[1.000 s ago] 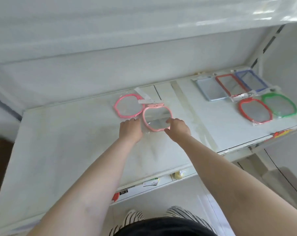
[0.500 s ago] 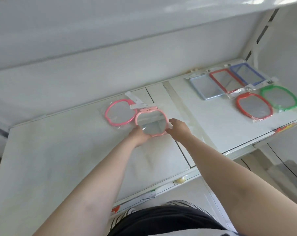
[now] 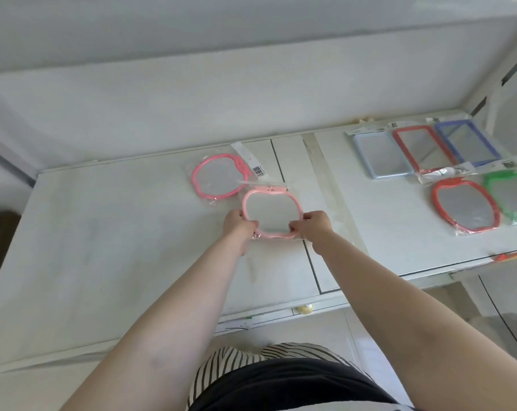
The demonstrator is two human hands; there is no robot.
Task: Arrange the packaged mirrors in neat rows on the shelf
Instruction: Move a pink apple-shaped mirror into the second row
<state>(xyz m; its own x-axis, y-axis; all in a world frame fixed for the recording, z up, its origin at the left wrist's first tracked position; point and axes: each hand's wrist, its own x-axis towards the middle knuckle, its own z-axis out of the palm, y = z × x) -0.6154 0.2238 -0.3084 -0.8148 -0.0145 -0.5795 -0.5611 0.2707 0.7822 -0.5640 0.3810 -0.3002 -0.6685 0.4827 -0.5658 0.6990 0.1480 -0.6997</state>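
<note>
A pale pink apple-shaped mirror [image 3: 270,213] in clear wrap lies at the middle of the white shelf [image 3: 103,247]. My left hand [image 3: 239,226] pinches its lower left rim and my right hand [image 3: 312,226] pinches its lower right rim. Behind it to the left lies a brighter pink mirror [image 3: 217,180], its wrap overlapping the pale one's top. On the right sit a light blue rectangular mirror [image 3: 376,155], a red rectangular mirror [image 3: 420,148], a blue rectangular mirror [image 3: 466,142], a red apple-shaped mirror [image 3: 465,210] and a green mirror [image 3: 512,200], cut off by the frame edge.
The shelf's back wall [image 3: 192,108] rises right behind the mirrors. An upright post [image 3: 506,69] stands at the far right corner. The front edge [image 3: 281,312] carries small labels. A seam [image 3: 293,218] runs front to back under the pale pink mirror.
Both hands have closed onto the lower rim of the pale pink mirror and drawn it slightly toward me. The camera view has shifted, so the mirrors sit differently in the frame.
</note>
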